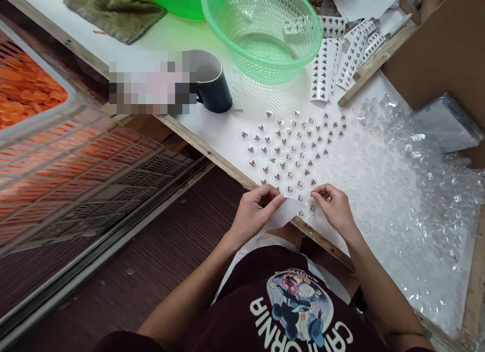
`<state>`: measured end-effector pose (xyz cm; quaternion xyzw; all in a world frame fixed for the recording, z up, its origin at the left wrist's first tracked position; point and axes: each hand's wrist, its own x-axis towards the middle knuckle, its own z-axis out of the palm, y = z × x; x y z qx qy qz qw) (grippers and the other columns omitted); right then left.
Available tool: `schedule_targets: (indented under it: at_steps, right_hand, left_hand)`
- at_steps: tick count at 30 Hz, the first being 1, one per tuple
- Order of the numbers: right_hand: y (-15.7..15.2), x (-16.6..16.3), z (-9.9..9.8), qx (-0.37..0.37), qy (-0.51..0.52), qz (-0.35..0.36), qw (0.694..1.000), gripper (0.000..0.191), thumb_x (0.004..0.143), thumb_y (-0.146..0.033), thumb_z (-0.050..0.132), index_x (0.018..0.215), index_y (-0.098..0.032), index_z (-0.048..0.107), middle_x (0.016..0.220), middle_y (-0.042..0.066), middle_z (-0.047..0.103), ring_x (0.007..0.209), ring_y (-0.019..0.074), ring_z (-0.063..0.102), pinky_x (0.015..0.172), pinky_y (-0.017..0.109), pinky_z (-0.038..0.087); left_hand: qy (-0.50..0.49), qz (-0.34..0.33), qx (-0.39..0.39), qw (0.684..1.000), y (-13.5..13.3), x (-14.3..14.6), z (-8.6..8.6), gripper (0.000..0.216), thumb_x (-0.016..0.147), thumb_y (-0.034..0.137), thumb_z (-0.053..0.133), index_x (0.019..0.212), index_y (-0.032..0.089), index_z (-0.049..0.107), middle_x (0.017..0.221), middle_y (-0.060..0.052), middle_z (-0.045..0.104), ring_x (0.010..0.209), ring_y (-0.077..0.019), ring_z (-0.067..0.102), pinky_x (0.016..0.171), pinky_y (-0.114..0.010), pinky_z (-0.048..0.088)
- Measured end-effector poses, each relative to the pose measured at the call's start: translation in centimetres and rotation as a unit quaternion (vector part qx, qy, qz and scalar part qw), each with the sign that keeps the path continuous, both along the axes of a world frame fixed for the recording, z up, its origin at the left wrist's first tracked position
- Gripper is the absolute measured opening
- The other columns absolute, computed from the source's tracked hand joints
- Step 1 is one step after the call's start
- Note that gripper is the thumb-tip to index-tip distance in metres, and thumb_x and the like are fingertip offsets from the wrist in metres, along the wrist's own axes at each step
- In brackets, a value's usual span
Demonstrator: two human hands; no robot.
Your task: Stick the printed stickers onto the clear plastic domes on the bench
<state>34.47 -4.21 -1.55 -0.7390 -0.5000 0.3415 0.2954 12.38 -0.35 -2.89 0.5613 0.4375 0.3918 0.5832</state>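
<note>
My left hand (pixel 257 210) pinches a white sticker sheet (pixel 283 214) between thumb and fingers, over the table's front edge. Just right of it, my right hand (pixel 335 205) is closed at the fingertips on a tiny dark-printed sticker, mostly hidden by the fingers. Beyond both hands, many clear round plastic pieces with small character stickers (pixel 290 175) lie spread in loose rows. To the right, a wide layer of plain clear round pieces (pixel 379 190) covers the white tabletop, heaped up toward the far right.
A dark mug (pixel 215 92) and a green perforated basket (pixel 271 71) stand behind the stickered pieces. Sticker strips (pixel 324 71) lie by a wooden rail (pixel 375 64). Cardboard (pixel 435 54) and a plastic-wrapped pack (pixel 447 122) are at right. A crate (pixel 68 102) holds orange pieces at left.
</note>
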Motion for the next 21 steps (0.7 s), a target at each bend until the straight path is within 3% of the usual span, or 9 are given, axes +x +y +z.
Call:
schedule_targets:
  at_steps: [3,6,8,11,14,17,19,21]
  right_hand:
    - [0.1,-0.3,-0.7,-0.013,-0.036,0.013,0.999,0.015,0.084,-0.035,0.06,0.079,-0.022,0.067,0.074,0.003,0.07,0.064,0.0183,0.058,0.066,0.033,0.045]
    - [0.2,-1.0,-1.2,-0.016,-0.129,0.051,0.99,0.011,0.087,-0.027,0.057,0.078,-0.021,0.062,0.078,0.003,0.07,0.069,0.0191,0.061,0.077,0.036,0.043]
    - [0.3,-1.3,-1.3,-0.012,-0.196,0.064,0.978,0.007,0.089,-0.025,0.056,0.089,-0.021,0.062,0.078,0.003,0.069,0.074,0.0208,0.062,0.084,0.04,0.04]
    - [0.3,-1.7,-0.9,-0.004,-0.24,0.049,0.969,0.021,0.091,-0.026,0.056,0.111,-0.02,0.059,0.081,0.004,0.067,0.077,0.023,0.061,0.087,0.042,0.037]
    - [-0.3,-1.9,0.7,0.033,-0.179,0.019,0.983,0.015,0.093,-0.031,0.055,0.101,-0.021,0.062,0.094,0.007,0.069,0.083,0.023,0.061,0.088,0.042,0.038]
    - [-2.3,-2.3,2.8,0.051,-0.002,0.018,0.999,0.022,0.094,-0.042,0.058,0.1,-0.023,0.067,0.099,0.005,0.071,0.082,0.0199,0.061,0.082,0.037,0.044]
    - [-4.2,-2.5,3.8,0.041,0.088,0.028,0.995,0.025,0.091,-0.045,0.064,0.105,-0.025,0.069,0.096,0.003,0.072,0.08,0.0188,0.061,0.076,0.033,0.047]
    - [-6.7,-1.9,4.4,0.045,0.108,-0.008,0.993,0.022,0.089,-0.044,0.067,0.1,-0.025,0.071,0.09,0.002,0.071,0.078,0.0185,0.061,0.072,0.032,0.048]
  left_hand:
    - [-0.001,0.0,-0.008,1.0,0.0,0.0,0.1,0.025,0.087,0.036,0.068,0.072,0.016,0.065,0.066,0.0,0.061,0.06,-0.0117,0.052,0.056,-0.022,0.041]
    - [-0.001,-0.005,-0.008,1.0,0.0,0.0,0.0,0.024,0.087,0.035,0.069,0.072,0.016,0.065,0.066,0.0,0.061,0.06,-0.0114,0.052,0.055,-0.021,0.041]
    - [0.001,-0.006,-0.004,1.0,0.1,-0.1,-0.1,0.024,0.087,0.035,0.069,0.072,0.017,0.065,0.065,0.0,0.061,0.059,-0.0112,0.051,0.055,-0.021,0.041]
    - [0.006,0.003,0.002,1.0,0.1,-0.2,-0.2,0.023,0.086,0.035,0.07,0.072,0.016,0.064,0.065,0.001,0.06,0.058,-0.0109,0.05,0.054,-0.021,0.039]
    - [0.015,0.014,0.009,1.0,0.0,-0.1,0.1,0.024,0.086,0.034,0.069,0.071,0.016,0.063,0.064,0.001,0.058,0.058,-0.0106,0.048,0.053,-0.021,0.038]
    - [0.016,0.016,0.012,1.0,-0.7,0.6,0.6,0.024,0.088,0.034,0.068,0.072,0.017,0.063,0.064,0.002,0.058,0.057,-0.0106,0.048,0.054,-0.021,0.038]
    - [0.007,-0.009,0.013,1.0,-1.4,1.7,1.1,0.023,0.089,0.035,0.068,0.075,0.017,0.064,0.065,0.001,0.059,0.058,-0.0111,0.049,0.054,-0.021,0.039]
    - [-0.006,-0.074,0.023,0.997,-2.2,3.2,1.5,0.021,0.091,0.034,0.067,0.08,0.017,0.067,0.071,-0.001,0.064,0.064,-0.013,0.056,0.059,-0.022,0.044]
